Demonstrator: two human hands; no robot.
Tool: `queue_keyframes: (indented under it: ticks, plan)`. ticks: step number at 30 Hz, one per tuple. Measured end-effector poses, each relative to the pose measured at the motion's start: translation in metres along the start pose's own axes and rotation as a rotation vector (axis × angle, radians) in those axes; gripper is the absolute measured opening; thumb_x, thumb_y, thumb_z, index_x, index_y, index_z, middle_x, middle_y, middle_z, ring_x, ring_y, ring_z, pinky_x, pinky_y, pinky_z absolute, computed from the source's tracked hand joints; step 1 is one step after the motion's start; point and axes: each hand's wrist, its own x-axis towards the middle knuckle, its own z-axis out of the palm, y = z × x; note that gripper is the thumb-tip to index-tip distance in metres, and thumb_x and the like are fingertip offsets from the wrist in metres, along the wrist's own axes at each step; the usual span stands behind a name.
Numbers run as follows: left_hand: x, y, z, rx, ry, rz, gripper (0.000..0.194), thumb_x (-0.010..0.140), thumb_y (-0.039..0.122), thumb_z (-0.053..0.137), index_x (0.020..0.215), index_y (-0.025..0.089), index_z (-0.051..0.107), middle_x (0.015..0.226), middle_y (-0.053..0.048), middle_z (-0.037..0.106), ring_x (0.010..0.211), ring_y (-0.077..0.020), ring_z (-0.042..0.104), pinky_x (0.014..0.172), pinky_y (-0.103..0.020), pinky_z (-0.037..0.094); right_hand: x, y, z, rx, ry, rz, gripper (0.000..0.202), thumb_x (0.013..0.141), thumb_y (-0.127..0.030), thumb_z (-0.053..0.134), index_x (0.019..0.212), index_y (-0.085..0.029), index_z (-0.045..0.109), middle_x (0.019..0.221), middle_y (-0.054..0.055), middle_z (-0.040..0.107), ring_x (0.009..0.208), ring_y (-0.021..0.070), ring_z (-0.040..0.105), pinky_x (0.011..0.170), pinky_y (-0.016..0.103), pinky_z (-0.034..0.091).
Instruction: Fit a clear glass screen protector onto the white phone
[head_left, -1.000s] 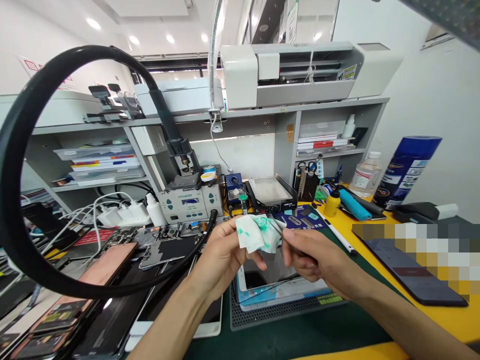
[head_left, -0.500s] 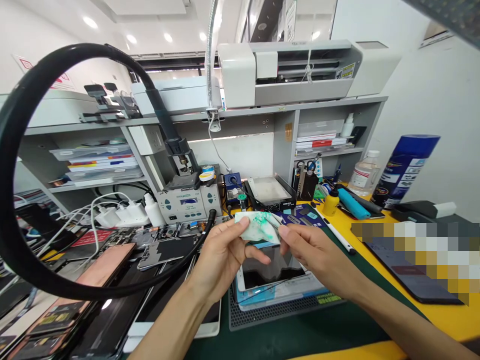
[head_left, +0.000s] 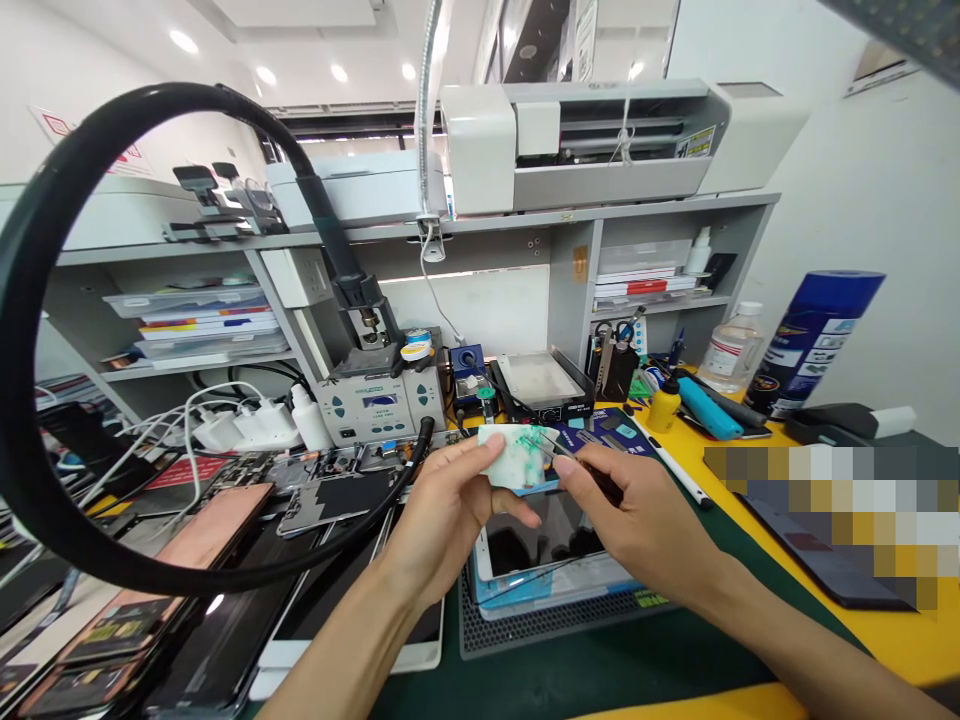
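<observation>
My left hand (head_left: 450,500) pinches a white cloth-like piece with green stains (head_left: 517,458) between thumb and fingers. Closed round a thin dark-handled tool (head_left: 600,468), my right hand (head_left: 637,515) is just right of that piece, and the tool's narrow tip meets its stained upper right part. Below both hands, a white-framed tablet or phone with a dark screen (head_left: 540,535) lies on a light blue pad (head_left: 517,597). My right hand hides part of its right side.
A black hose (head_left: 15,300) loops across the left, above several phones and parts. Behind stand a hot-air station (head_left: 382,405) and a flat plate device (head_left: 540,385). At right are a yellow bottle (head_left: 663,405), a blue can (head_left: 817,340) and a white pen (head_left: 681,472).
The stained piece now lies flatter, its right corner no longer folded in my right fingers. The tool in my right hand has come into view against it.
</observation>
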Motion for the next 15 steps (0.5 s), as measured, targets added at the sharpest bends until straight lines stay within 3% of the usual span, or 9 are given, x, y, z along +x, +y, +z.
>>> queue_keyframes:
  ticks: [9,12,15]
  plan:
    - [0.001,0.001,-0.002,-0.037,0.005,-0.010,0.019,0.086,0.019,0.062,0.082,0.008,0.078,0.088,-0.011,0.068,0.072,-0.0197,0.062,0.057,-0.033,0.061,-0.002,0.009,0.005,-0.236,0.159,-0.211,0.030,0.102,-0.033,0.049,0.079,-0.017,0.058,0.063,0.000,0.052,0.054,0.0128,0.043,0.056,0.030,0.028]
    - [0.000,0.001,-0.002,0.000,-0.004,-0.023,0.019,0.076,0.009,0.062,0.085,0.008,0.078,0.087,-0.011,0.071,0.067,-0.0176,0.064,0.059,-0.031,0.061,-0.002,0.012,0.007,-0.299,0.204,-0.268,0.025,0.101,-0.030,0.051,0.082,-0.016,0.061,0.065,0.002,0.056,0.054,0.0130,0.044,0.055,0.030,0.028]
    - [0.001,0.000,-0.002,0.088,0.025,-0.024,0.016,0.077,0.011,0.067,0.088,0.010,0.079,0.091,-0.010,0.073,0.063,-0.0148,0.064,0.059,-0.028,0.059,-0.002,0.013,0.007,-0.341,0.238,-0.316,0.022,0.100,-0.027,0.053,0.083,-0.016,0.062,0.065,0.002,0.056,0.053,0.0128,0.045,0.055,0.029,0.029]
